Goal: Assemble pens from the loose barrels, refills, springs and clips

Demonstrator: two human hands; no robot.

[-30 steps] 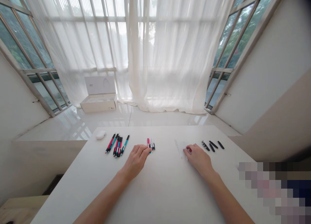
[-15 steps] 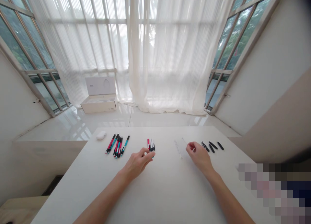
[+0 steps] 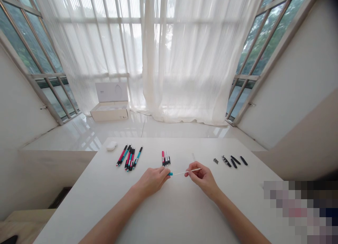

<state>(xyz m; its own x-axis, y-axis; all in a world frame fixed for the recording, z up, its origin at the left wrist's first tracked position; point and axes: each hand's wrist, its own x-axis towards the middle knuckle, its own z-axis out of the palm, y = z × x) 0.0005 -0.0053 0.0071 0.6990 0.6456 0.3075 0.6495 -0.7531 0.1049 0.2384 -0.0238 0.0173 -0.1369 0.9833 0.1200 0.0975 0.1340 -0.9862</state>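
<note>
Left hand (image 3: 152,182) is closed on a teal pen barrel (image 3: 170,174), while the right hand (image 3: 202,178) pinches what looks like a thin white refill (image 3: 188,172) right by it. Loose pens (image 3: 132,158) lie around 11 o'clock, black pen parts (image 3: 232,161) around 2 o'clock, all on a white table (image 3: 185,215).

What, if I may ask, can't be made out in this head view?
The teal pen part: mostly hidden by the left hand.
The thin white rod: partly hidden by the right hand.
The black pieces: too small to identify.
The pixelated patch: hides the lower right corner.
</note>
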